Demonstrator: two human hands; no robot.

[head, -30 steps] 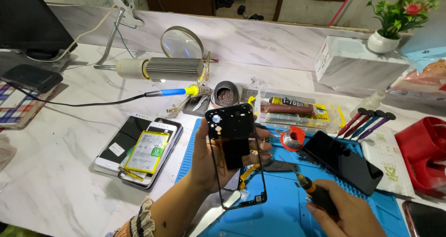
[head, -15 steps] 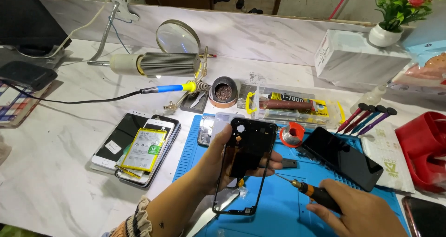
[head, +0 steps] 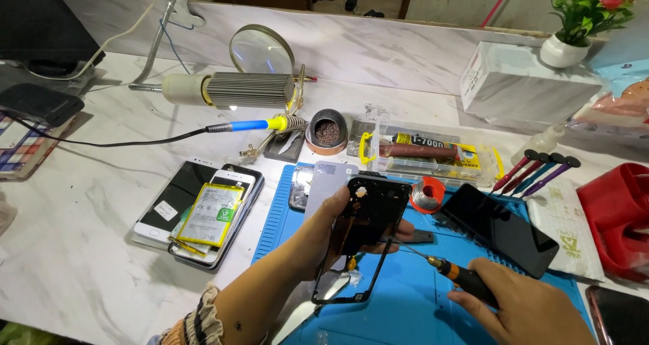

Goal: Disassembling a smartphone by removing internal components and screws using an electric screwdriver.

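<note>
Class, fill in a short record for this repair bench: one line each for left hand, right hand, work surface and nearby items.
Left hand: left hand holds a black phone frame upright
Right hand: right hand grips a screwdriver, tip toward the frame
Work surface: blue mat on a marble table
Nearby: soldering iron, phones with a yellow battery, solder spool

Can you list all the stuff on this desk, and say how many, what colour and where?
phone frame: one, black, held up over the mat
screwdriver: one, black and orange, tip at the frame
mat: one, blue, front middle
phones: a stack, white and black, left of the mat
battery: one, yellow, on the stack
dark phone: one, black, right on the mat
soldering iron: one, blue and yellow, behind the mat
magnifying glass: one, round, back
plant: one, green, white pot, back right
left hand: holds the frame
right hand: holds the screwdriver
</note>
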